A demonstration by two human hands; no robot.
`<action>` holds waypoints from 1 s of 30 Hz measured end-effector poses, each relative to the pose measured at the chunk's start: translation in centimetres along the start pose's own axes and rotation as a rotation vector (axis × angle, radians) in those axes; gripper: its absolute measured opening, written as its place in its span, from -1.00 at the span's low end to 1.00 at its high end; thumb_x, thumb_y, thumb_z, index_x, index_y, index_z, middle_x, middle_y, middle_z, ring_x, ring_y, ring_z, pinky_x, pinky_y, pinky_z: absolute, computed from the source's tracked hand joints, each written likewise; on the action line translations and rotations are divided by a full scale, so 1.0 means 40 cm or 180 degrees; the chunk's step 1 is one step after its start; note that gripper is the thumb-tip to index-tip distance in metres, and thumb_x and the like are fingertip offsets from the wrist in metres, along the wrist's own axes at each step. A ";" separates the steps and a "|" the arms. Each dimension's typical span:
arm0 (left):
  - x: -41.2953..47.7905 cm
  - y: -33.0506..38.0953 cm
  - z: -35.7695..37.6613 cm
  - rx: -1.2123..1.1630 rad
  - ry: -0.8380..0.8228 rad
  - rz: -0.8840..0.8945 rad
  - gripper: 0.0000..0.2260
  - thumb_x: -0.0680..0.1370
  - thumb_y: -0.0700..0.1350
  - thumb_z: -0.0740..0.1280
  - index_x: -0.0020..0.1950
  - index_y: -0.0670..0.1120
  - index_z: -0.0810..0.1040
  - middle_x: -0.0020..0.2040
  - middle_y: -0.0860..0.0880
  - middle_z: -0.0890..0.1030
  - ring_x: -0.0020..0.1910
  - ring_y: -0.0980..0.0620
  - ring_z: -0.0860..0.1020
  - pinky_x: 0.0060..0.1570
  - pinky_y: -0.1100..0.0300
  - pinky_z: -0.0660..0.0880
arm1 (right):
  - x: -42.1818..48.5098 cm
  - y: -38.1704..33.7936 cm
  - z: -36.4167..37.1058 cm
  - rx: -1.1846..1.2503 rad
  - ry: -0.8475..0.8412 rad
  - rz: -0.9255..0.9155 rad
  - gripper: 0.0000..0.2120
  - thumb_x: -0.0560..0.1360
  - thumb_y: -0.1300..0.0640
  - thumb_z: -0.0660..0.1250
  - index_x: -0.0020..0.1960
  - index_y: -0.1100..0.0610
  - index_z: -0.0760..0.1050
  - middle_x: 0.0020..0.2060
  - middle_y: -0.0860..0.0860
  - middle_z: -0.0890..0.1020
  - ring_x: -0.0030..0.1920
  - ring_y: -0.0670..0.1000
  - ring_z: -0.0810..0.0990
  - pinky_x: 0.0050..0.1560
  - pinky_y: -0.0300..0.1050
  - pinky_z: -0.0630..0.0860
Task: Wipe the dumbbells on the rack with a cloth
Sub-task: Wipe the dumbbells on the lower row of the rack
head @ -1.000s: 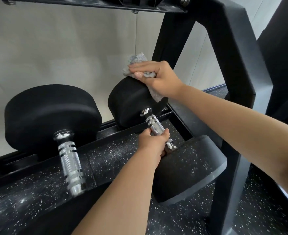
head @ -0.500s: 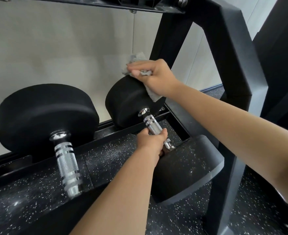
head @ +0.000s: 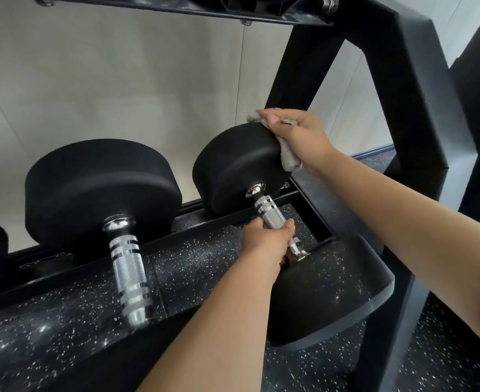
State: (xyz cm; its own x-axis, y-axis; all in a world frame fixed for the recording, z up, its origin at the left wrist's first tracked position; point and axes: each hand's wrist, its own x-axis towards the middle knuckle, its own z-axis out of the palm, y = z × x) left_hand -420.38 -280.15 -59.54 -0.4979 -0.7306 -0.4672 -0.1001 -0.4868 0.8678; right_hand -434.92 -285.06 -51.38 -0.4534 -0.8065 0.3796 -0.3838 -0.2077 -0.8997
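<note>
Dumbbell: the one I am working on lies across the rack at its right end, far head up by the back rail, near head low and toward me, close beside the upright.
Right hand: I have it on top of the far head, fingers curled over a grey cloth and pressing it onto the head's upper right edge; a flap hangs out below the palm.
Left hand: wrapped round the steel handle toward its lower end, where it can steady the bar.
Neighbour: 1 larger dumbbell rests just to the left on the same rails, untouched; the edge of 1 more head shows at the far left.
Weight: heavy and solid by the look of it. I would turn it in place by the handle and not lift it.
Surface: the heads look like matte rubber, so I expect the cloth to drag, not glide.
Grip: the knurled middle of the handle should give the surest hold; the smooth chrome collars at each end look slicker.
Cloth handling: soft, limp and light. I would bunch it in the palm so it cannot creep out.
Risk: a rolling head could pinch fingers against the rail.
</note>
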 end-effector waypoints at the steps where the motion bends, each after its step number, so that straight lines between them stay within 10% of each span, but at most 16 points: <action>1: -0.002 0.002 0.000 -0.0026 -0.0015 0.0001 -0.85 0.47 -0.11 0.47 -0.05 -0.12 0.56 -0.13 -0.10 0.64 -0.15 -0.09 0.61 0.06 -0.14 0.57 | 0.003 -0.027 0.019 -0.0343 -0.0149 -0.0246 -0.82 0.57 0.23 0.36 0.14 0.20 0.65 0.11 0.04 0.68 0.13 -0.14 0.63 0.22 -0.21 0.52; 7: -0.022 0.013 -0.005 -0.0135 -0.0154 -0.0026 -0.82 0.51 -0.18 0.43 0.08 -0.14 0.54 -0.10 -0.12 0.60 -0.12 -0.09 0.54 0.04 -0.02 0.53 | -0.031 -0.124 0.181 -0.3253 -0.1800 -0.1739 -0.73 0.51 0.14 0.28 0.04 -0.13 0.69 0.11 -0.23 0.66 0.18 -0.08 0.60 0.11 -0.11 0.52; 10: -0.033 0.016 -0.007 -0.0183 -0.0176 0.0025 -0.83 0.52 -0.18 0.41 0.10 -0.14 0.54 -0.06 -0.14 0.61 -0.14 -0.09 0.55 -0.07 0.06 0.50 | -0.029 -0.135 0.178 -0.3379 -0.2237 -0.2053 -0.69 0.51 0.12 0.24 0.06 -0.19 0.67 0.12 -0.27 0.65 0.19 -0.14 0.59 -0.01 -0.17 0.52; 17: -0.030 0.012 -0.007 -0.0134 -0.0172 0.0101 -0.94 0.52 -0.17 0.41 -0.09 -0.09 0.54 -0.20 -0.05 0.60 -0.26 0.01 0.57 -0.15 0.10 0.57 | 0.017 -0.098 0.030 -0.1697 -0.1309 -0.1160 -0.78 0.54 0.21 0.36 0.15 0.23 0.64 0.14 0.10 0.67 0.23 -0.03 0.60 0.37 -0.05 0.44; 25: -0.037 0.025 -0.011 -0.0025 -0.0146 -0.0073 -0.79 0.51 -0.13 0.43 0.12 -0.14 0.56 0.01 -0.15 0.64 -0.14 -0.08 0.56 -0.08 0.10 0.51 | -0.037 -0.146 0.202 -0.3664 -0.2045 -0.1497 -0.56 0.41 0.15 0.14 0.06 -0.26 0.63 0.10 -0.24 0.66 0.13 -0.08 0.60 -0.07 -0.21 0.48; 30: -0.044 0.035 -0.013 0.0024 -0.0261 -0.0082 -0.70 0.50 -0.15 0.44 0.20 -0.17 0.53 -0.10 -0.09 0.62 -0.31 0.05 0.56 -0.50 0.36 0.50 | -0.074 -0.143 0.068 -0.2873 -0.1208 -0.1278 -0.72 0.54 0.18 0.33 0.18 -0.05 0.65 0.17 -0.13 0.65 0.25 -0.05 0.58 0.22 0.03 0.52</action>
State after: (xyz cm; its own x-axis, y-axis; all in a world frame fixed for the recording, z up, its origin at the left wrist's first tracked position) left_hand -419.19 -279.80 -57.59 -0.5639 -0.6760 -0.4743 -0.1201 -0.5011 0.8570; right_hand -429.21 -282.98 -47.95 0.0608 -0.9224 0.3814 -0.9761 -0.1347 -0.1703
